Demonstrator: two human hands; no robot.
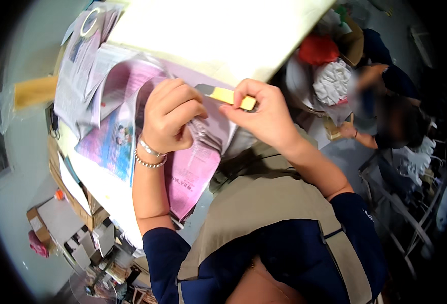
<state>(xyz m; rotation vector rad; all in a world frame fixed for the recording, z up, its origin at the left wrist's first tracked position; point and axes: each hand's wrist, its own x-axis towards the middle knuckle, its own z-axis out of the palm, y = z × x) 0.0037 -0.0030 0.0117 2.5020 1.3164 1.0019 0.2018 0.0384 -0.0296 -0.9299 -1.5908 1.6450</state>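
My right hand [264, 109] pinches a slim yellow utility knife [226, 96] between thumb and fingers. Its dark grey end points left, toward my left hand [173, 114]. That hand is closed, its fingers curled over the printed paper sheets; what it holds, if anything, is hidden. A crumpled paper edge [206, 133] shows right beside it. Under my left wrist, a pink printed sheet [193, 169] hangs toward me over the table edge. Curled newspaper sheets [109, 137] with blue and pink print lie to the left.
A roll of tape [92, 22] rests on more papers at the far left of the pale table [208, 35]. To the right, another person [380, 106] is beside a white bundle [331, 81] and a red one [318, 49]. Cardboard boxes [74, 182] stand lower left.
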